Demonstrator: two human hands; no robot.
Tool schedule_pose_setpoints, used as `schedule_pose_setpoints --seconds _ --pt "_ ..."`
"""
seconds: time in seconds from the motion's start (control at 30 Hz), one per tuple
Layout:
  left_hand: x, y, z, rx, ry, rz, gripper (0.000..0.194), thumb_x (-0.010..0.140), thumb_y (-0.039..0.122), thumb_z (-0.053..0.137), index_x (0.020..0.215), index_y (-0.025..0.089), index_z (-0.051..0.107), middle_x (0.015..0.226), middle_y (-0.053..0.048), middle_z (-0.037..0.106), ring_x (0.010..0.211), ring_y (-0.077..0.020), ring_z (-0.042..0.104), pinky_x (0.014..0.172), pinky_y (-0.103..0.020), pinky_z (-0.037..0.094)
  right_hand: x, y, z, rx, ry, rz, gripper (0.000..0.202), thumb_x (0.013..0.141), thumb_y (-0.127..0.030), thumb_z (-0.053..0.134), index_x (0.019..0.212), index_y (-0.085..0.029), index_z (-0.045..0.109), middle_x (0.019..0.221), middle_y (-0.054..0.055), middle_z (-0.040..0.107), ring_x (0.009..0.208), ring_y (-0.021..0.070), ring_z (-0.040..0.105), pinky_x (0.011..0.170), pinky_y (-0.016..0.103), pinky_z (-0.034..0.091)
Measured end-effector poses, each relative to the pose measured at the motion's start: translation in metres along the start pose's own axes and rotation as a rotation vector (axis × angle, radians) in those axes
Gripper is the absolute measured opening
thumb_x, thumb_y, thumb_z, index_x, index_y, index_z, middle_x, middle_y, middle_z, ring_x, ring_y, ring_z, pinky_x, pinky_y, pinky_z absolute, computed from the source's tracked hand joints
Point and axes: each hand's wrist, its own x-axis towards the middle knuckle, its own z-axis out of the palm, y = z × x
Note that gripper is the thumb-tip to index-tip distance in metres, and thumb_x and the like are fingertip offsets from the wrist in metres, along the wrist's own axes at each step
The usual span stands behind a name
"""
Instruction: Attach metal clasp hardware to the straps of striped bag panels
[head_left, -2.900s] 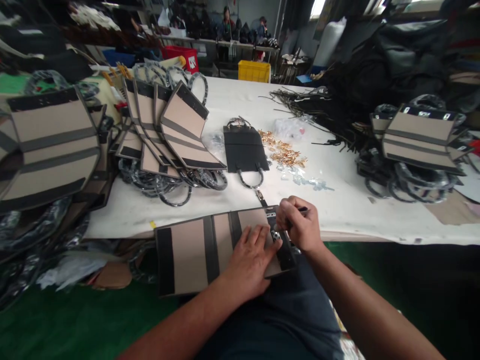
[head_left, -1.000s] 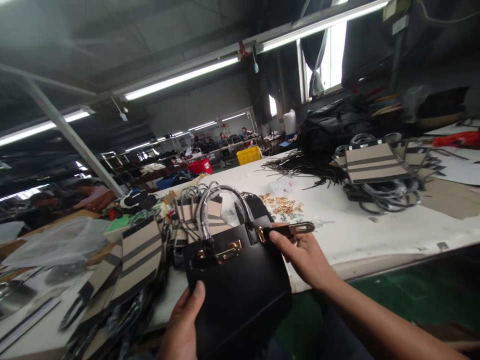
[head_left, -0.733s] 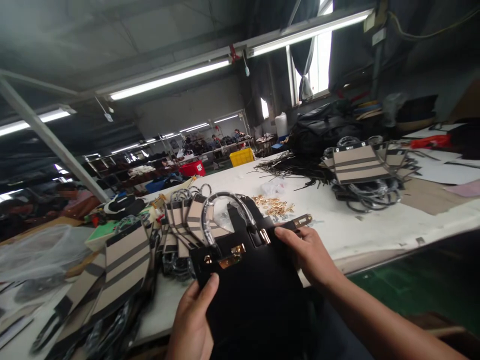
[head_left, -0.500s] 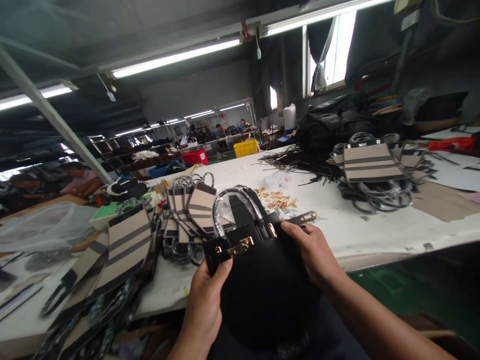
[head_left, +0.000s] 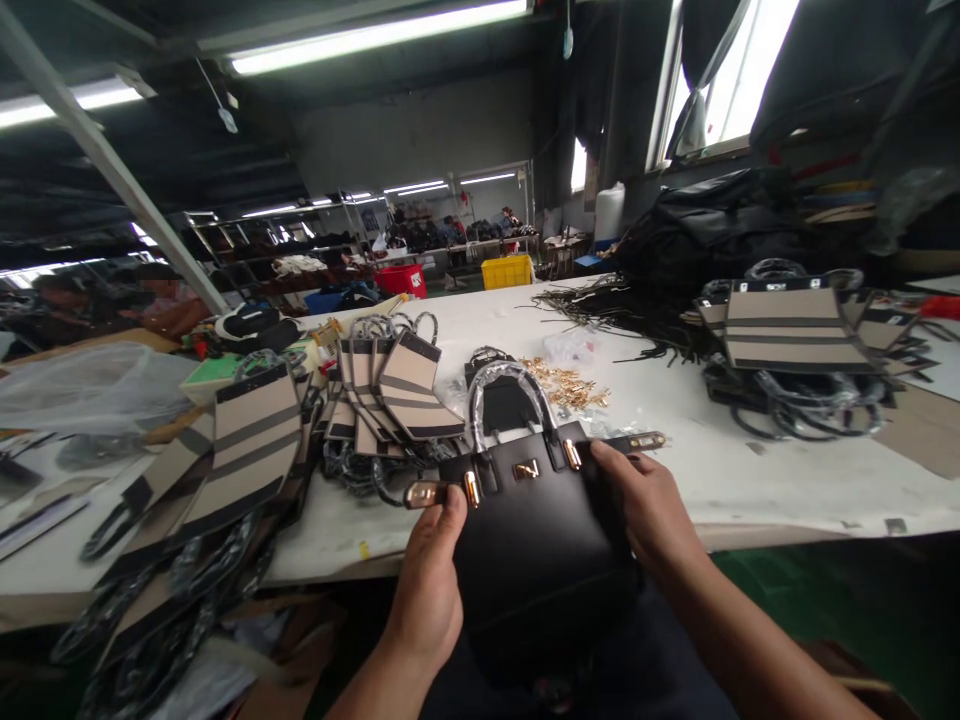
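A black handbag panel (head_left: 540, 540) with gold fittings is held up in front of me at the table's front edge. Its handle (head_left: 510, 375), wrapped in clear plastic, arches upward. My left hand (head_left: 431, 580) grips the upper left corner, thumb beside a gold fitting, and a strap with a gold tip points left above it. My right hand (head_left: 645, 500) pinches the upper right corner, where another gold-tipped strap (head_left: 637, 442) sticks out to the right. Behind the handle, a second black piece (head_left: 502, 400) lies on the table.
Striped beige panels with wrapped handles lie in piles at left (head_left: 251, 440), centre-left (head_left: 412, 385) and right (head_left: 802, 325) on the white table (head_left: 750, 480). Gold hardware (head_left: 566, 385) and black strips (head_left: 622, 315) lie farther back. People sit at far left.
The bag now faces me more squarely, its front brighter. The left strap now points outward past my left hand, which sits slightly farther right. The camera view has shifted.
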Motion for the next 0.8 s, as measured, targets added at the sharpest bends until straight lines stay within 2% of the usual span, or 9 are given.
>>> schedule_pose_setpoints --seconds 0.1,0.17,0.27,0.33,0.4,0.47,0.57,0.67,0.8 --pt "0.001 0.004 0.004 -0.056 0.093 0.016 0.047 0.090 0.057 0.075 0.124 0.024 0.077 0.135 -0.006 0.074 0.144 -0.0287 0.054 0.126 -0.042 0.035 -0.009 -0.003 -0.004 -0.228 0.123 -0.252 0.039 0.082 -0.058 0.081 0.080 -0.020 0.072 0.066 0.001 0.060 0.060 0.0181 0.053 0.056 0.031 0.042" --pt "0.001 0.007 0.008 -0.076 0.170 0.056 0.047 0.092 0.056 0.074 0.127 0.026 0.076 0.136 -0.005 0.073 0.145 -0.0276 0.053 0.126 -0.040 0.036 -0.023 -0.007 -0.002 -0.313 0.106 -0.489 0.028 0.087 -0.047 0.079 0.078 -0.022 0.070 0.069 0.002 0.061 0.062 0.0178 0.055 0.058 0.031 0.045" --pt "-0.007 0.013 0.020 -0.084 0.214 0.095 0.052 0.094 0.058 0.069 0.134 0.025 0.071 0.137 -0.005 0.072 0.143 -0.0303 0.054 0.122 -0.042 0.042 -0.049 -0.013 0.010 -0.335 -0.189 -0.772 0.014 0.089 -0.035 0.080 0.097 -0.025 0.076 0.094 0.007 0.071 0.080 0.0214 0.068 0.068 0.031 0.055" --pt "-0.018 0.016 0.030 -0.070 0.096 0.078 0.062 0.091 0.057 0.072 0.144 0.025 0.063 0.141 -0.008 0.070 0.143 -0.0346 0.054 0.120 -0.046 0.045 -0.062 -0.020 0.024 -0.327 -0.366 -0.851 0.049 0.083 -0.037 0.086 0.129 -0.027 0.072 0.120 0.012 0.069 0.103 0.0275 0.071 0.081 0.035 0.061" --pt "-0.030 0.018 0.037 -0.044 -0.106 0.068 0.078 0.087 0.055 0.075 0.156 0.027 0.051 0.151 -0.010 0.062 0.144 -0.0389 0.052 0.119 -0.049 0.047 -0.070 -0.027 0.035 -0.338 -0.412 -0.836 0.069 0.080 -0.039 0.088 0.144 -0.029 0.062 0.133 0.015 0.064 0.113 0.0307 0.070 0.088 0.038 0.063" --pt "-0.039 0.019 0.040 -0.003 -0.272 0.090 0.090 0.086 0.059 0.074 0.163 0.028 0.040 0.160 -0.011 0.053 0.146 -0.0422 0.049 0.117 -0.052 0.048 -0.073 -0.036 0.040 -0.377 -0.380 -0.795 0.066 0.081 -0.036 0.086 0.143 -0.030 0.062 0.133 0.014 0.064 0.111 0.0304 0.070 0.090 0.038 0.063" --pt "-0.045 0.018 0.037 0.114 -0.375 0.147 0.092 0.087 0.072 0.064 0.163 0.026 0.040 0.163 -0.013 0.048 0.146 -0.0450 0.048 0.116 -0.054 0.050 -0.072 -0.050 0.033 -0.408 -0.324 -0.779 0.057 0.082 -0.028 0.082 0.136 -0.032 0.066 0.123 0.010 0.071 0.098 0.0269 0.073 0.082 0.035 0.063" --pt "-0.041 0.019 0.029 0.296 -0.373 0.246 0.078 0.091 0.070 0.062 0.155 0.027 0.051 0.162 -0.013 0.049 0.145 -0.0435 0.050 0.114 -0.053 0.052 -0.061 -0.064 0.012 -0.319 -0.235 -0.723 0.045 0.083 -0.023 0.076 0.127 -0.031 0.074 0.102 0.005 0.077 0.081 0.0237 0.073 0.069 0.031 0.062" --pt "-0.021 0.034 0.018 0.381 -0.105 0.450 0.060 0.092 0.046 0.074 0.148 0.033 0.057 0.161 -0.008 0.050 0.146 -0.0372 0.049 0.120 -0.049 0.045 -0.031 -0.092 -0.031 -0.197 -0.175 -0.517 0.046 0.078 -0.032 0.082 0.124 -0.029 0.079 0.106 0.007 0.080 0.092 0.0315 0.075 0.074 0.037 0.063"
